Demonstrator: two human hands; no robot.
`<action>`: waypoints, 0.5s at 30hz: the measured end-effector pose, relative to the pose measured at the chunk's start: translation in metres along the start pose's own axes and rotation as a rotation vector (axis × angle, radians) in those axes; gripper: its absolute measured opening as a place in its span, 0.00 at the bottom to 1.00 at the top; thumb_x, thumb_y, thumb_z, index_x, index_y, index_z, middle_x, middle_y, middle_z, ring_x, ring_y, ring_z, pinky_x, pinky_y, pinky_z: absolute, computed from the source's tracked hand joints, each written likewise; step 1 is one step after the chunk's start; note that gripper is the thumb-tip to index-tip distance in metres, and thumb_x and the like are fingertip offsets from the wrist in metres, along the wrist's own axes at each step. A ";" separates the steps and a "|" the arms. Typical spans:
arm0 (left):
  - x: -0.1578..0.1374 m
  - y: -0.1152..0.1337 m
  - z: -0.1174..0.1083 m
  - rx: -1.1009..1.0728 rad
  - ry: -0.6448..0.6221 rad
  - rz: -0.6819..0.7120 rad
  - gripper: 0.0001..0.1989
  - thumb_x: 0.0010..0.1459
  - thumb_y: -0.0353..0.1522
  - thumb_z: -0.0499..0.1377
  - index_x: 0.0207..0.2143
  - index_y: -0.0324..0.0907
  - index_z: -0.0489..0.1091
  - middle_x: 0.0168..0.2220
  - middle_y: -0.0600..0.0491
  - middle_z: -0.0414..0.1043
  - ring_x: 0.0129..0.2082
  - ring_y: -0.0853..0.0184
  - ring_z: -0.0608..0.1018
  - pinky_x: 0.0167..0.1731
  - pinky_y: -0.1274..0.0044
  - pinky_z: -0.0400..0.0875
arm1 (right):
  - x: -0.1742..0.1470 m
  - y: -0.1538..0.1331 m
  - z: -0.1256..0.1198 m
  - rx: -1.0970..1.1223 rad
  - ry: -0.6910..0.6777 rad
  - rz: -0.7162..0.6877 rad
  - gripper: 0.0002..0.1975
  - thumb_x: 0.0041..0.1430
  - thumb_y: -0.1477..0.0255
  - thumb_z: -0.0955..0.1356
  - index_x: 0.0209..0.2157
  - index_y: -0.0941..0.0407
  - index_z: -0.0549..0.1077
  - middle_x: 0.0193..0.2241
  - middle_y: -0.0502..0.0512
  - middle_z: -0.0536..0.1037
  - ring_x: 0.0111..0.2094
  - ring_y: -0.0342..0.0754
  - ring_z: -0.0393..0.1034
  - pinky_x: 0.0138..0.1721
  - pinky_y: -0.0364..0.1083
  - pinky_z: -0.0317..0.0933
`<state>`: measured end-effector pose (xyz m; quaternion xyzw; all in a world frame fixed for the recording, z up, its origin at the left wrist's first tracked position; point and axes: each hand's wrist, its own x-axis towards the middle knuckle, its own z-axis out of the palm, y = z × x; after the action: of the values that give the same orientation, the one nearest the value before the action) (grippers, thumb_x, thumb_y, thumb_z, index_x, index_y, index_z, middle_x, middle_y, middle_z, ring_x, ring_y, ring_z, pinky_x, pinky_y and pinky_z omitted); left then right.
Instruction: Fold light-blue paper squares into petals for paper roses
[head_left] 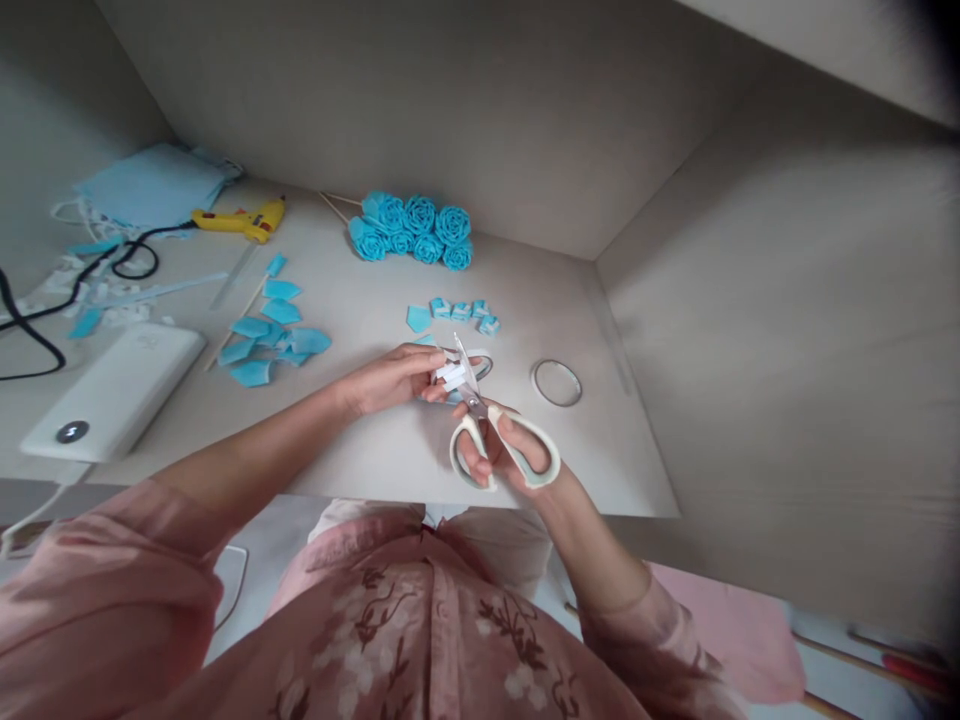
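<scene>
My left hand [409, 375] pinches a small folded white piece [451, 376], perhaps paper or fabric, near the front middle of the table. In my right hand [510, 440] is a pair of scissors [474, 403] with cream handles, thumb and fingers through the loops. The blades are apart and reach up beside the white piece; whether they touch it I cannot tell. Just beyond lie several small blue-and-white folded bits [461, 311] and a blue cut piece [418, 319]. A tape roll [484, 364] shows partly behind the blades.
Blue fabric roses [420, 228] lie at the back. A yellow glue gun [244, 220], blue face masks [154, 185], blue petals [277, 340] and a white power bank [116, 390] occupy the left. One thin tape ring [556, 383] lies right, near the side wall [750, 300].
</scene>
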<state>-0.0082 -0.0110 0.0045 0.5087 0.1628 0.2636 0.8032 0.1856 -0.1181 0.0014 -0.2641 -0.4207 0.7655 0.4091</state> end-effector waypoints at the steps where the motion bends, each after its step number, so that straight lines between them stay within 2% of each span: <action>1: 0.000 -0.001 0.000 0.002 -0.002 -0.002 0.25 0.55 0.47 0.65 0.43 0.33 0.76 0.20 0.58 0.61 0.24 0.70 0.67 0.29 0.75 0.58 | 0.001 0.000 0.000 0.003 -0.007 0.000 0.24 0.62 0.52 0.66 0.49 0.57 0.71 0.22 0.48 0.70 0.19 0.40 0.60 0.19 0.40 0.59; 8: -0.001 -0.004 -0.003 0.010 -0.015 0.000 0.24 0.57 0.45 0.63 0.46 0.33 0.75 0.21 0.57 0.62 0.26 0.69 0.70 0.30 0.75 0.58 | 0.003 -0.001 0.004 0.016 0.017 0.014 0.23 0.61 0.52 0.66 0.47 0.56 0.71 0.21 0.47 0.70 0.18 0.40 0.60 0.18 0.40 0.58; 12: -0.001 -0.002 -0.002 0.002 -0.010 -0.002 0.23 0.57 0.44 0.63 0.46 0.35 0.75 0.22 0.57 0.61 0.27 0.68 0.70 0.32 0.73 0.61 | 0.005 -0.004 0.014 0.071 0.088 0.050 0.23 0.58 0.51 0.69 0.44 0.56 0.72 0.19 0.47 0.70 0.17 0.39 0.57 0.16 0.40 0.57; 15: -0.001 0.000 -0.001 0.005 -0.018 -0.001 0.22 0.55 0.46 0.63 0.42 0.35 0.75 0.21 0.57 0.62 0.26 0.67 0.69 0.32 0.73 0.62 | 0.003 -0.006 0.022 0.118 0.154 0.070 0.23 0.55 0.51 0.71 0.40 0.56 0.73 0.18 0.45 0.69 0.15 0.38 0.53 0.13 0.39 0.52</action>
<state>-0.0091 -0.0107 0.0042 0.5129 0.1565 0.2585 0.8035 0.1700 -0.1231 0.0174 -0.3122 -0.3328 0.7801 0.4280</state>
